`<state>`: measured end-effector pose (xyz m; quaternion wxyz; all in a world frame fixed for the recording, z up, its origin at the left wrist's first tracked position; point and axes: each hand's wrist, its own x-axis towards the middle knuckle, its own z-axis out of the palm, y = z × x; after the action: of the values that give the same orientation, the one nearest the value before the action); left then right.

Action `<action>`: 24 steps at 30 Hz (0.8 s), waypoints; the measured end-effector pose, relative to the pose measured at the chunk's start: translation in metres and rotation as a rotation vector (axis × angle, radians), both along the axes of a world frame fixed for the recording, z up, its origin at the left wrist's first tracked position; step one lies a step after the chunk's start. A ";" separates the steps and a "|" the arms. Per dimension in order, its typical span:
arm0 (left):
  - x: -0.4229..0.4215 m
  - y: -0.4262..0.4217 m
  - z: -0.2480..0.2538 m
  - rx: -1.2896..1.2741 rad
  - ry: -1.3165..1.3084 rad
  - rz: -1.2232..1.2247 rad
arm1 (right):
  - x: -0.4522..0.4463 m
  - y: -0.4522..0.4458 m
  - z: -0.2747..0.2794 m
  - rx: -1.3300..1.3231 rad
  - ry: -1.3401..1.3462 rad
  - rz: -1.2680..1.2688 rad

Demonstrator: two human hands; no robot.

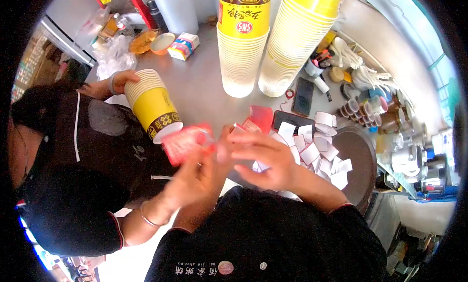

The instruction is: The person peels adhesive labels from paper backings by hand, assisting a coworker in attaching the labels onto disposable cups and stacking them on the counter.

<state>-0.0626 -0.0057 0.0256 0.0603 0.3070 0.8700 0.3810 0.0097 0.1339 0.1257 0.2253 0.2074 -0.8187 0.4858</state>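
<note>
Fingers [263, 141] of the right hand [275, 165] are standing apart; blur is hiding the left hand's [224, 148] grip, so I cannot tell it. Red packet [260, 119] is showing just beyond, beside a phone [297, 120].

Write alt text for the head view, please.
The wearer's left hand and right hand, blurred, are beside a co-worker's hand near a red packet; two tall cup stacks stand beyond, and white paper slips lie rightward.

Beyond the left hand [225, 148] and right hand [268, 160], two cup stacks [243, 58] stand on the table [202, 94]. Paper slips [308, 154] lie right of the right hand, two phones [303, 97] behind them. Left of the left hand is another cup stack [152, 104].
</note>
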 end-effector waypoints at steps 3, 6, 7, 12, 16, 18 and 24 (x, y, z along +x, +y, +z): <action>-0.005 0.005 -0.058 0.358 -0.716 0.032 | 0.002 0.011 -0.023 0.028 -0.019 -0.168; 0.018 -0.005 -0.019 0.728 -0.865 -0.083 | 0.004 0.014 -0.036 0.110 -0.729 -0.251; 0.023 -0.009 0.003 0.728 -0.869 -0.075 | 0.006 0.013 -0.040 0.109 -0.735 -0.244; 0.036 -0.030 0.040 0.816 -1.110 0.000 | 0.008 -0.004 -0.029 -0.566 -0.723 -0.296; 0.047 -0.032 0.053 0.766 -1.065 -0.048 | 0.006 -0.007 -0.024 -0.672 -0.684 -0.331; 0.050 -0.032 0.056 0.777 -1.054 -0.007 | 0.008 -0.008 -0.020 -0.692 -0.677 -0.310; 0.053 -0.033 0.056 0.838 -1.050 0.007 | 0.011 -0.014 -0.017 -0.710 -0.623 -0.326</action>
<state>-0.0100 -0.0391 0.0812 0.3499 0.0755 0.5048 0.7855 0.0202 0.1201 0.1091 0.0996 -0.1677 -0.6530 0.7318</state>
